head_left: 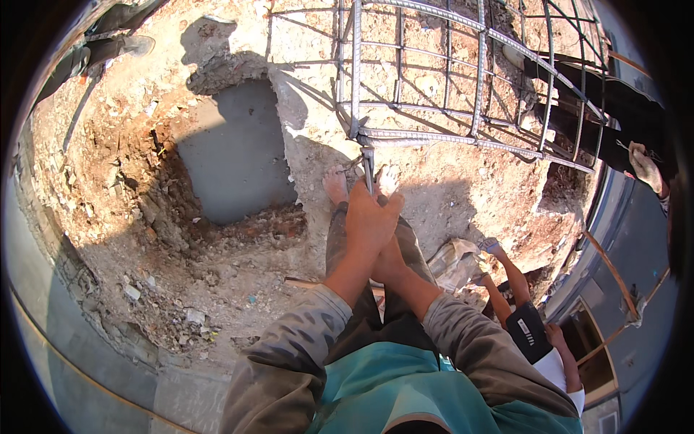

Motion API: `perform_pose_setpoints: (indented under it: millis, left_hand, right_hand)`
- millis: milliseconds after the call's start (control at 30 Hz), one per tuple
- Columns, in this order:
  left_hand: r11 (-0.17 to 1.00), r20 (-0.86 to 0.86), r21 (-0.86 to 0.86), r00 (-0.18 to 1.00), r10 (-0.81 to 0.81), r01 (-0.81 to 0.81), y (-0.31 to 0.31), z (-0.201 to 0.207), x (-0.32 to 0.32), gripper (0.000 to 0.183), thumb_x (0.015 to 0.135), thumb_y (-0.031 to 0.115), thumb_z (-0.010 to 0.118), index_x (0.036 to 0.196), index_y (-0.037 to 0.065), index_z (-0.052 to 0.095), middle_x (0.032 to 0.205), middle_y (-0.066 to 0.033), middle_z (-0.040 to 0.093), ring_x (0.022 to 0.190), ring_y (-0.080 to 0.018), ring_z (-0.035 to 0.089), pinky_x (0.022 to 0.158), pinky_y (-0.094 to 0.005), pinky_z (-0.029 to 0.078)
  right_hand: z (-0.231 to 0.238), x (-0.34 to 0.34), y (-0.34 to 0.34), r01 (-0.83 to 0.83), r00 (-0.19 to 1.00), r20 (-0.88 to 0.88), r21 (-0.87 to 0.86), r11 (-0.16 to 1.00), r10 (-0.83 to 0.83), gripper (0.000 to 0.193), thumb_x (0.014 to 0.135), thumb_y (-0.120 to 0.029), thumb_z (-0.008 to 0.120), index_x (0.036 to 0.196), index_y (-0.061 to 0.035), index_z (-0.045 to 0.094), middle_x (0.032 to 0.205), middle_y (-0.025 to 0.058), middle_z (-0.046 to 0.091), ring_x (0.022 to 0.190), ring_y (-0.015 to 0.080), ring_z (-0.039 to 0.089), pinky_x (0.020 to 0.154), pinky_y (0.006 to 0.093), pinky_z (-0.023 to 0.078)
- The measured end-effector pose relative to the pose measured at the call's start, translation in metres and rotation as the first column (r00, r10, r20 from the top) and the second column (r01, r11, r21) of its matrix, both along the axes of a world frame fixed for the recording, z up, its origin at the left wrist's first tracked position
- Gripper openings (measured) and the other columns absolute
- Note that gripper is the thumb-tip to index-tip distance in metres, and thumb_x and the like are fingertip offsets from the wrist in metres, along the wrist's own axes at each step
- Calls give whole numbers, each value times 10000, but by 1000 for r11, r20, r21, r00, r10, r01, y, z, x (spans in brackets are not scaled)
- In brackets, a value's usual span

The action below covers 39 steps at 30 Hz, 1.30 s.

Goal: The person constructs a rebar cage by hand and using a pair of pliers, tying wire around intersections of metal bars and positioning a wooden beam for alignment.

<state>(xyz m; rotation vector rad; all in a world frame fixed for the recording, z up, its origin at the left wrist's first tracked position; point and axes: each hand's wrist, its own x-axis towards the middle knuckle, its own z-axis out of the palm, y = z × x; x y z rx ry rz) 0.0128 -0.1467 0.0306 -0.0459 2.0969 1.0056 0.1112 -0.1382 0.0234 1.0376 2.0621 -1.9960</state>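
Two hands on one steel bar: left hand (370, 217) clenched round the near end of the rebar (368, 170) at frame centre, right hand (390, 262) just below and mostly hidden under the left, grip impossible to tell. Likely heavy, stiff and unyielding, since tied into the rebar cage (463, 87) filling the upper right of the frame. Ribbed, dull grey, rust-flecked surface, so probably good purchase and no slip, though rough on bare skin. Best taken near the free end, away from the tie-wire knot at the cage corner. Bare feet (336, 184) planted on rubble either side of the bar. Grey concrete slab (235, 155) in a pit at centre left. Another person's arm (510, 271) at lower right.
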Motion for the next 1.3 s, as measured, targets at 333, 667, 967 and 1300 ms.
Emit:
perform_pose_setpoints:
  millis: [333, 667, 967, 1300]
  left_hand:
    - [891, 804, 266, 595, 5, -368, -18, -37, -40, 133, 823, 143, 637, 810, 16, 599, 666, -50, 581, 574, -175, 578, 599, -316, 490]
    - [952, 174, 61, 942, 287, -301, -1, -17, 2, 251, 796, 221, 702, 837, -4, 598, 672, -55, 593, 597, -205, 592, 616, -334, 497]
    - [825, 886, 191, 455, 89, -532, -22, -41, -21, 180, 836, 217, 677, 822, 63, 585, 689, -40, 574, 608, -186, 586, 599, -383, 520]
    - [848, 570, 170, 752, 330, -502, 0, -44, 2, 265, 823, 280, 706, 886, 50, 589, 755, -52, 601, 628, -181, 611, 579, -329, 524]
  right_hand:
    - [-5, 11, 4, 463, 886, 360, -706, 536, -292, 482, 806, -99, 686, 1193, 28, 429, 900, 67, 547, 774, 169, 573, 704, 294, 484]
    - [-9, 11, -16, 281, 951, 243, -422, 862, -191, 244, 833, -130, 649, 1015, 16, 578, 846, 71, 623, 764, 159, 593, 682, 319, 485]
    - [25, 5, 13, 362, 927, 334, -681, 637, -170, 341, 821, -116, 638, 1120, 3, 525, 862, 115, 627, 769, 246, 624, 712, 369, 500]
    - [29, 1, 14, -3, 849, 524, 135, 991, -69, 510, 779, -239, 708, 1138, 20, 455, 917, 183, 621, 860, 339, 642, 737, 435, 496]
